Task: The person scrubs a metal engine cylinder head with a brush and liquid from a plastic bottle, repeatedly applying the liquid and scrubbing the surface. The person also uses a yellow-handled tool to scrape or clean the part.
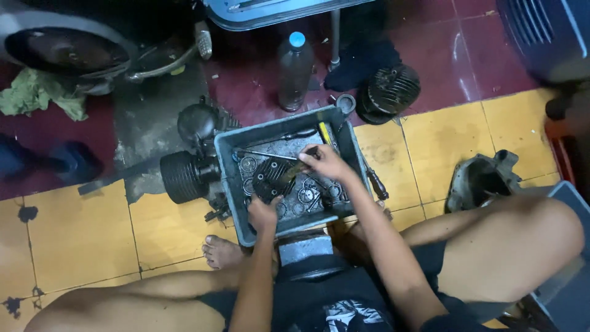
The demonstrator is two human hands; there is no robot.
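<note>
Head view shows the right hand [326,161] gripping a brush [294,170] angled down-left onto the dark finned engine part [268,178] in the grey tray [289,126], which the left hand [263,214] grips from just below.

A dark, round finned engine part [270,178] lies in the middle of the frame, inside a grey plastic tub [351,147], resting among gears and small metal pieces on the tub's floor. It is blackened and greasy, with holes in its upper face. The left hand [263,214] grips its lower edge, just below centre of the frame. The right hand [326,161], a little right of centre, holds a brush [294,171] that slants down to the left, its end on the part's upper right side; the handle looks yellowish, though the dim light makes the bristles hard to make out.
</note>
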